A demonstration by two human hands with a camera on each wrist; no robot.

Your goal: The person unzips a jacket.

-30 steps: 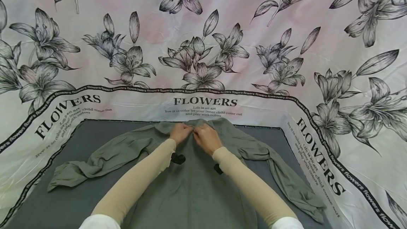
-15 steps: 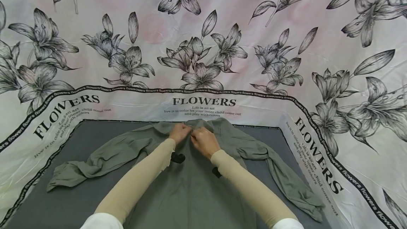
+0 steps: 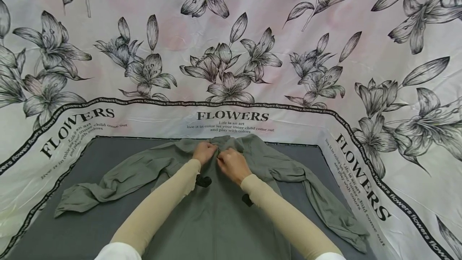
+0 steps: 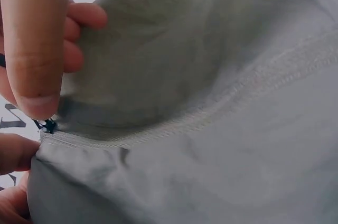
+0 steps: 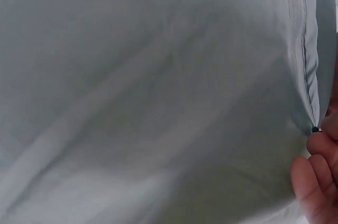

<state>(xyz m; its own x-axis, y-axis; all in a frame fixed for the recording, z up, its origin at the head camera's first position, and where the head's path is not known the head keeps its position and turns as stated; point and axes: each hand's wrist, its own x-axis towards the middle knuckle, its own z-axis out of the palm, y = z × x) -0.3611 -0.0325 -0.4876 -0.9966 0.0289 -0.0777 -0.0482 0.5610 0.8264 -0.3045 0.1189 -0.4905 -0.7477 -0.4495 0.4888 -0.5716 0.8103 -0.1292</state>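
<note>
A grey-green zip-front jacket (image 3: 216, 212) lies spread on the table, both sleeves out to the sides and its collar at the far edge. High on its front, near the collar, the left hand (image 3: 204, 152) pinches the cloth beside the zipper. Just right of it and slightly lower, the right hand (image 3: 232, 164) curls its fingers at the zipper line. A small dark zipper pull (image 4: 48, 125) shows between fingertips in the left wrist view, with the zipper tape (image 4: 174, 127) running away from it. Curled fingers also meet the zipper tape (image 5: 303, 65) in the right wrist view.
The dark grey tabletop (image 3: 119, 220) shows around the jacket. Behind and beside it is a white cloth (image 3: 159, 121) printed with flowers and lettering. Black pieces (image 3: 203, 180) sit at the wrists, against beige sleeves (image 3: 159, 204).
The right hand has shifted slightly down and left along the zipper line. The left hand stays almost where it was, and the jacket lies as before.
</note>
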